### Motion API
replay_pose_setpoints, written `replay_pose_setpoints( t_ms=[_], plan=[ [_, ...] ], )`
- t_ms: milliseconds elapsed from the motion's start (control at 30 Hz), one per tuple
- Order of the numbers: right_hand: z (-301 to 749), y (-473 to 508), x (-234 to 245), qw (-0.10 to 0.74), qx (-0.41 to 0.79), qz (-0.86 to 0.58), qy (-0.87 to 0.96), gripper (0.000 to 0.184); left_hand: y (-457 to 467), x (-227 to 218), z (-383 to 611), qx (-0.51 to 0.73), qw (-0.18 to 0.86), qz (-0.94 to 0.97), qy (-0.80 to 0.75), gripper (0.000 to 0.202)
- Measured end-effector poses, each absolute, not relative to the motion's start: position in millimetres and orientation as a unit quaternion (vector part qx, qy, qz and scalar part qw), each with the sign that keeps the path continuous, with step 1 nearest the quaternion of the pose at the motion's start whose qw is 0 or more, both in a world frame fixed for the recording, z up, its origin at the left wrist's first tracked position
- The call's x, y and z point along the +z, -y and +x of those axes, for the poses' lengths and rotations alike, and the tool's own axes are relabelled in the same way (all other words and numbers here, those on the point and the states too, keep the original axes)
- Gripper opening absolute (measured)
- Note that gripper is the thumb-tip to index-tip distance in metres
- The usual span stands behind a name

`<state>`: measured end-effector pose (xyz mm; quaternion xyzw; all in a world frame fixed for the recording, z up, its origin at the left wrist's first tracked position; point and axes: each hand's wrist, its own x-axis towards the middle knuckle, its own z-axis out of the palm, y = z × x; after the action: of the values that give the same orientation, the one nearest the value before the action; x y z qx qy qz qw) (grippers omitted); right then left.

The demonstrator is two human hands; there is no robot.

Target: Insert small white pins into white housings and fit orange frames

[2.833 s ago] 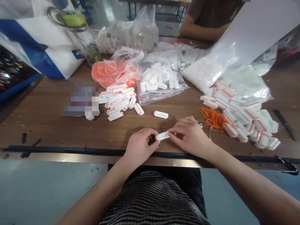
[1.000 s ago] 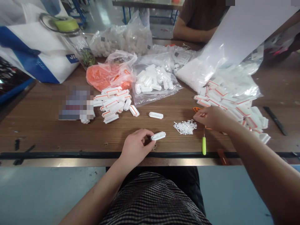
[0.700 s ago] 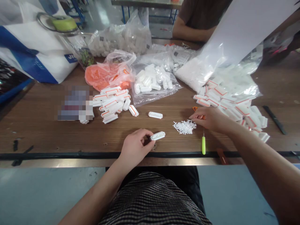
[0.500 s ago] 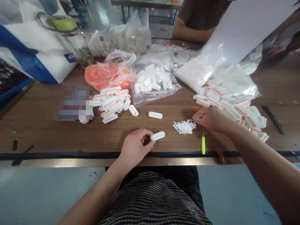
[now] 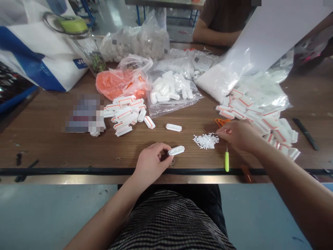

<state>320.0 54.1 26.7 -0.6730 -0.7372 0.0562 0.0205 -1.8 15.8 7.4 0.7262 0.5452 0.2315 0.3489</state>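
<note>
My left hand [image 5: 152,161] pinches one end of a white plastic connector housing [image 5: 176,150] between thumb and fingers, a row of small slots facing up. A similar white housing [image 5: 173,127] lies on the table behind it. My right hand [image 5: 235,134] is closed in a pinch at the right edge of a heap of tiny white pins [image 5: 206,141]; whatever is at its fingertips is too small to make out. Orange frame-like strips [image 5: 221,122] lie just behind that hand. Below it rests a thin tool with a yellow-green handle [image 5: 227,161].
White pieces with orange edging form a left pile [image 5: 125,116] and a right pile [image 5: 262,119]. Behind are a bag of white housings [image 5: 171,88], an orange bag [image 5: 117,83] and a bottle [image 5: 84,45]. A black strip [image 5: 305,133] lies far right. Another person's arm [image 5: 215,36] rests opposite.
The view has shifted slightly. My right fingertips have drawn a little to the right, off the edge of the pin heap. My left hand still holds the housing in the same place.
</note>
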Motion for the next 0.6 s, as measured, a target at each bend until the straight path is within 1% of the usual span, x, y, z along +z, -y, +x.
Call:
replay_pose_setpoints(
  t_ms=[100, 167, 267, 367, 467, 600],
  plan=[
    [314, -52, 31, 0.017, 0.098, -0.695, 0.712, 0.019, -16, 8, -2, 0.234, 0.342, 0.736, -0.535, 0.009],
    [306, -50, 36, 0.039, 0.109, -0.716, 0.688, 0.017, -16, 8, -2, 0.236, 0.341, 0.738, -0.533, 0.010],
    [284, -43, 44, 0.128, 0.155, -0.705, 0.680, 0.015, -15, 7, -2, 0.239, 0.343, 0.737, -0.531, 0.010],
    [251, -36, 50, 0.214, 0.245, -0.612, 0.721, 0.014, -15, 7, -1, 0.240, 0.349, 0.729, -0.538, 0.010],
    [222, -33, 47, 0.220, 0.263, -0.533, 0.774, 0.014, -15, 7, -1, 0.244, 0.353, 0.725, -0.539, 0.011],
    [208, -38, 35, 0.189, 0.250, -0.511, 0.800, 0.015, -14, 5, -1, 0.251, 0.353, 0.733, -0.526, 0.012]
  ],
)
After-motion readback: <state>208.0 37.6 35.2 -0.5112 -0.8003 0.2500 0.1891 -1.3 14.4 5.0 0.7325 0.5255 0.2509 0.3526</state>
